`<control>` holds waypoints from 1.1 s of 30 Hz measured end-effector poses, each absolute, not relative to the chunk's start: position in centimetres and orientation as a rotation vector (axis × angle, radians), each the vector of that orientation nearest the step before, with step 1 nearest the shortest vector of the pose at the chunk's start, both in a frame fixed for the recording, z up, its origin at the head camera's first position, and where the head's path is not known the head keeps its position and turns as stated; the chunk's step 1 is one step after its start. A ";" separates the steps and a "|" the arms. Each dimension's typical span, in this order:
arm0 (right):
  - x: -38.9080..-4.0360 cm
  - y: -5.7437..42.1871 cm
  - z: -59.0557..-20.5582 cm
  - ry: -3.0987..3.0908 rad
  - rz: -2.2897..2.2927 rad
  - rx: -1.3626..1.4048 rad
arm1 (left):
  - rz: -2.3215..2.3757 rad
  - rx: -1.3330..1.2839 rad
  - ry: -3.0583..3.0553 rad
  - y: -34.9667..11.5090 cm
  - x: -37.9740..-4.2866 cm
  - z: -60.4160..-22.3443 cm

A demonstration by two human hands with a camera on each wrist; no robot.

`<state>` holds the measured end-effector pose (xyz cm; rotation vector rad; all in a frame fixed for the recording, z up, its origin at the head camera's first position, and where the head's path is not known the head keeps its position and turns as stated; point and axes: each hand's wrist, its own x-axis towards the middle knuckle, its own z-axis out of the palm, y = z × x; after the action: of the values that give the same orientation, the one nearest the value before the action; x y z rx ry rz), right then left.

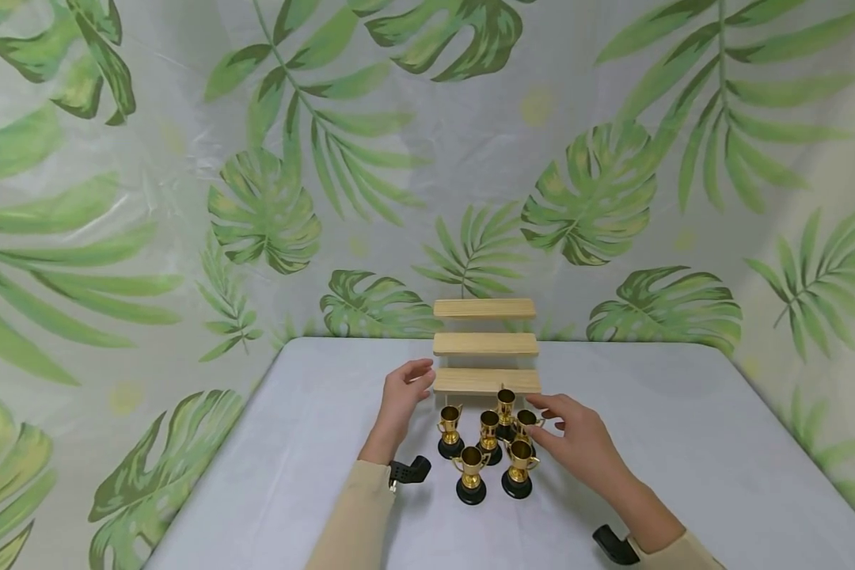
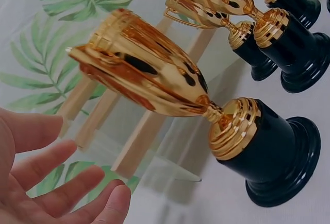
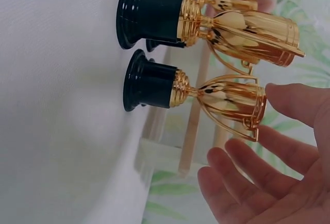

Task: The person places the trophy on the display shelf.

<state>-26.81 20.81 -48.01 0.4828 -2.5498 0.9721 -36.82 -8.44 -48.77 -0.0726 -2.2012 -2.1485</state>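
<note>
Several small gold trophy cups on black round bases stand upright in a cluster on the white table. My right hand (image 1: 577, 439) is at the right-hand trophy (image 3: 232, 100), thumb tip right at its rim and the other fingers spread loosely around the far side of the cup. To the left, my left hand (image 1: 402, 400) is raised beside the left end of a wooden-stepped rack, its fingers relaxed and holding nothing. In the left wrist view the left trophy (image 2: 154, 69) stands apart from the left fingers (image 2: 56, 162). Two trophies (image 1: 471, 467) sit nearest me.
Behind the trophies stands the rack, with three pale wooden steps (image 1: 486, 343) on clear side panels, close to the table's back edge. A leaf-printed sheet (image 1: 470, 158) hangs behind the white table (image 1: 313, 427). Each wrist wears a small black camera (image 1: 409, 469).
</note>
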 end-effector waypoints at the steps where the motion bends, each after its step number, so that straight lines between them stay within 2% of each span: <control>1: -26.8 20.8 -48.1 -2.551 0.977 0.483 | -2.155 -0.066 -2.198 -8.4 -36.9 -48.9; 11: -27.5 19.9 -48.0 -2.553 1.067 0.508 | -2.217 -0.009 -2.135 -9.0 -37.4 -49.6; 33: -27.6 20.1 -48.9 -2.524 1.121 0.495 | -2.259 0.063 -2.123 -7.2 -38.0 -51.0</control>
<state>-27.57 20.10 -48.89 0.4955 -2.5237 1.1213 -37.98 -7.23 -51.03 0.0629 -2.1230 -2.2588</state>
